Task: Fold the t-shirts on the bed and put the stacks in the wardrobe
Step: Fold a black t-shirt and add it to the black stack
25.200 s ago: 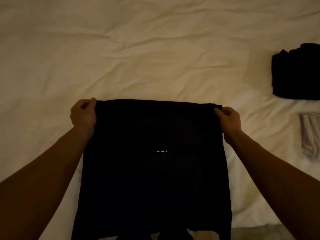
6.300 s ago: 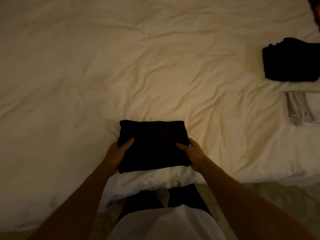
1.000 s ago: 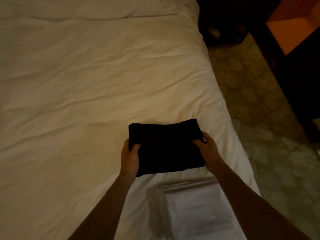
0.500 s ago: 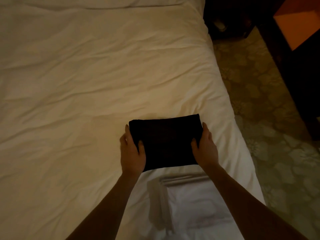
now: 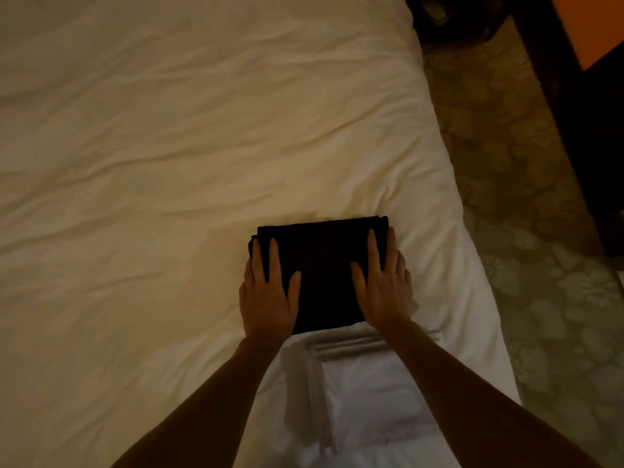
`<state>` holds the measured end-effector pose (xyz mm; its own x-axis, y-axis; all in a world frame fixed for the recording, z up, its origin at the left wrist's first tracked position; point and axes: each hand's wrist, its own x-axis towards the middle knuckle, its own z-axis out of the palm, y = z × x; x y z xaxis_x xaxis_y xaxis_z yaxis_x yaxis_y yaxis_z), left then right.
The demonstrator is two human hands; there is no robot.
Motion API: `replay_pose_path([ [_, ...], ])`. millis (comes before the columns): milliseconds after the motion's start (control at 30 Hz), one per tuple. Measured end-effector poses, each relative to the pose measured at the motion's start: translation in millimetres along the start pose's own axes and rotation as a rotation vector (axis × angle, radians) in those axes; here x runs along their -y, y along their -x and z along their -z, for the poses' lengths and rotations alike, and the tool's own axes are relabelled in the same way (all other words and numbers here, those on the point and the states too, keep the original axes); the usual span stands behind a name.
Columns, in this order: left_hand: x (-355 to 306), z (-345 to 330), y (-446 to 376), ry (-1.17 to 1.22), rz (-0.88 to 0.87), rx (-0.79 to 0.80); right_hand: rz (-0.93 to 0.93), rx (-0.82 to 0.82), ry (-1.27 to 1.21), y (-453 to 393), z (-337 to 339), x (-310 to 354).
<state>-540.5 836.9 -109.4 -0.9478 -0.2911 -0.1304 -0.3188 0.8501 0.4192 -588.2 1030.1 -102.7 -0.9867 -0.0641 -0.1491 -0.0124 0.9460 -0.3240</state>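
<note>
A stack of folded black t-shirts (image 5: 324, 268) lies on the white bed (image 5: 169, 163) near its right edge. My left hand (image 5: 268, 292) lies flat on the stack's left side, fingers straight. On the right side my right hand (image 5: 383, 285) presses down the same way, fingers extended. Just in front of the black stack, closer to me, sits a stack of folded white t-shirts (image 5: 368, 383), partly under my forearms.
The bed's right edge drops to a patterned carpet (image 5: 526, 231). Dark wooden furniture (image 5: 580, 113) with an orange lit panel (image 5: 587, 25) stands at the far right. More dark objects sit in the shadow at the top right.
I set the folded black shirt down on the black stack near the white stack. My hands went from gripping its sides to lying flat on top.
</note>
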Motion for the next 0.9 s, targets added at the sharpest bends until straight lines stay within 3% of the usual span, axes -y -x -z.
replay_pose_path([
  [233, 2, -5, -7, 0.179, -0.019, 0.036, -0.025, 0.114, 0.027, -8, -12, -2],
  [333, 6, -6, -10, 0.362, 0.016, 0.021, -0.066, 0.104, -0.167, -9, -7, -4],
  [433, 9, -2, -17, 0.640, 0.261, 0.049, -0.142, 0.138, -0.377, -16, 2, -10],
  [533, 17, 11, -22, 1.013, 0.520, 0.239, -0.375, 0.231, -0.626, -25, 8, -18],
  [700, 43, 16, -35, 1.093, 0.519, 0.460, -0.534, 0.364, -1.121, -28, 13, -31],
  [800, 47, 20, -36, 1.103, 0.512, 0.478, -0.476, 0.505, -1.249, -31, 22, -34],
  [900, 52, 22, -33, 1.126, 0.484, 0.543, -0.538, 0.577, -1.267, -31, 23, -32],
])
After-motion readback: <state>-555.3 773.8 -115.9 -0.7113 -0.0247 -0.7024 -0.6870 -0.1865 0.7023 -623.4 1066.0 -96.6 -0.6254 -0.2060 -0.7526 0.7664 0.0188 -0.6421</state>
